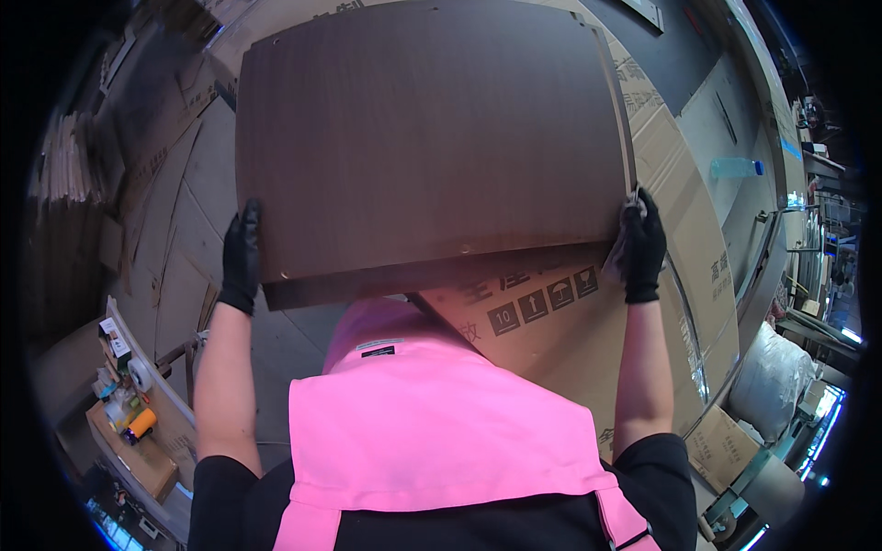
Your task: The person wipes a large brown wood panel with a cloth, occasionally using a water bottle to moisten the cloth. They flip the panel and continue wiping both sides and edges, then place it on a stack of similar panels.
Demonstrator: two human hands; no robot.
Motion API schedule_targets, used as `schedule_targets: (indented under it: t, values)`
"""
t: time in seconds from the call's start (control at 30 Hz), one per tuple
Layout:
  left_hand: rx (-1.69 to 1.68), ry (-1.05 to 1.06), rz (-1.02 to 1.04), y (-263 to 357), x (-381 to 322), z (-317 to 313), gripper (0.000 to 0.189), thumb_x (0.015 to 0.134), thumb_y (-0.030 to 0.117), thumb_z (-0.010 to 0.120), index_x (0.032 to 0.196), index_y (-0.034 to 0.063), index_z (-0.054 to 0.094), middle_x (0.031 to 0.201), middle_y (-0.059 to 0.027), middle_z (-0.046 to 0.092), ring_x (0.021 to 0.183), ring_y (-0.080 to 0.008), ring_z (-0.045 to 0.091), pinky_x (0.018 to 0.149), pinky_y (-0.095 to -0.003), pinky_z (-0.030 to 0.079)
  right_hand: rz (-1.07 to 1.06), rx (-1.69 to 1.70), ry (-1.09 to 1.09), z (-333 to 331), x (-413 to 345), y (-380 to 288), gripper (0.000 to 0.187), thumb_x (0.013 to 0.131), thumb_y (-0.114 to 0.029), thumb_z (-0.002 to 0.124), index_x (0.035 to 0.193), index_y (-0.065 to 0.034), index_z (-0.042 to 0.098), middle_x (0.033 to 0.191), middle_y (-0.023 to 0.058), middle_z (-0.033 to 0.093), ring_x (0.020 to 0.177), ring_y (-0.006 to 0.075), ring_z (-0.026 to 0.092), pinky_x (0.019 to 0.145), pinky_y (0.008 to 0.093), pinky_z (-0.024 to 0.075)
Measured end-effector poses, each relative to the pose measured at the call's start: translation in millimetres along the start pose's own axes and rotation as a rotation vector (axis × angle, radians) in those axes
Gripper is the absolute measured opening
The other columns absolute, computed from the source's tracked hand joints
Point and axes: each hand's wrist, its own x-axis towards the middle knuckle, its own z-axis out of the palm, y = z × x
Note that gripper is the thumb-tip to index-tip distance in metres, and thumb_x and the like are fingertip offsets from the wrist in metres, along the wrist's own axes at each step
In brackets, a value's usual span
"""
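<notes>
A dark brown wood-grain cabinet or box-shaped panel piece (434, 131) spans the space in front of me, its near edge tilted and its underside out of sight. My left hand (240, 255), in a black glove, grips its left side near the front corner. On the opposite side my right hand (642, 241), gloved the same way, holds the right edge with a greyish cloth (615, 256) bunched under the fingers. Small round fittings or holes dot the top face near its corners. Beneath the piece lies a printed cardboard sheet (551, 344).
A clear bottle with a blue cap (736, 167) lies to the right. At lower left, a cardboard box (138, 448) with tape rolls and an orange roll (141, 424) sits on a side table. Stacked flat boards (72, 162) stand far left; a plastic-wrapped bundle (770, 382) is at right.
</notes>
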Motion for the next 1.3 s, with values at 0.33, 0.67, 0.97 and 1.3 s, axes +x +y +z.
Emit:
schedule_targets:
  t: [0.33, 0.67, 0.97, 1.3]
  values:
    - [0.803, 0.166, 0.844, 51.3, -21.0, -2.2, 0.054, 0.091, 0.036, 0.061, 0.137, 0.0079, 0.054, 0.138, -0.0163, 0.052, 0.132, -0.0352, 0.045, 0.111, -0.0499, 0.034, -0.076, -0.14, 0.091, 22.8, -85.4, -21.0, 0.041, 0.098, -0.014, 0.056, 0.137, -0.0009, 0.053, 0.133, 0.0148, 0.059, 0.123, 0.0266, 0.056, 0.105, 0.035, 0.0417]
    - [0.859, -0.156, 0.68, 40.3, -140.1, 56.5, 0.079, 0.085, 0.044, 0.067, 0.149, 0.0073, 0.039, 0.155, -0.0199, 0.03, 0.145, -0.0389, 0.025, 0.118, -0.0565, 0.014, -0.14, -0.193, 0.118, 25.9, -86.6, -2.5, 0.04, 0.101, -0.015, 0.052, 0.138, 0.0005, 0.051, 0.137, 0.0148, 0.056, 0.127, 0.0272, 0.052, 0.107, 0.037, 0.0385]
    - [0.745, -0.078, 0.728, 60.4, -144.1, 75.3, 0.068, 0.075, 0.033, 0.074, 0.139, 0.0216, 0.053, 0.136, -0.0145, 0.046, 0.132, -0.0333, 0.04, 0.109, -0.0609, 0.026, -0.156, -0.225, 0.051, 20.4, -81.6, -3.6, 0.039, 0.101, -0.01, 0.051, 0.138, 0.0001, 0.05, 0.137, 0.0149, 0.055, 0.128, 0.0272, 0.052, 0.108, 0.0366, 0.0377]
    - [0.937, 0.223, 0.147, -67.6, -180.2, -51.5, 0.077, 0.086, 0.034, 0.068, 0.152, 0.0126, 0.034, 0.154, -0.0164, 0.032, 0.144, -0.0341, 0.026, 0.115, -0.0534, 0.019, -0.082, -0.432, -0.088, -73.3, -16.0, 67.4, 0.028, 0.099, -0.011, 0.057, 0.122, 0.0027, 0.063, 0.125, 0.0151, 0.063, 0.116, 0.0255, 0.06, 0.1, 0.0341, 0.047]
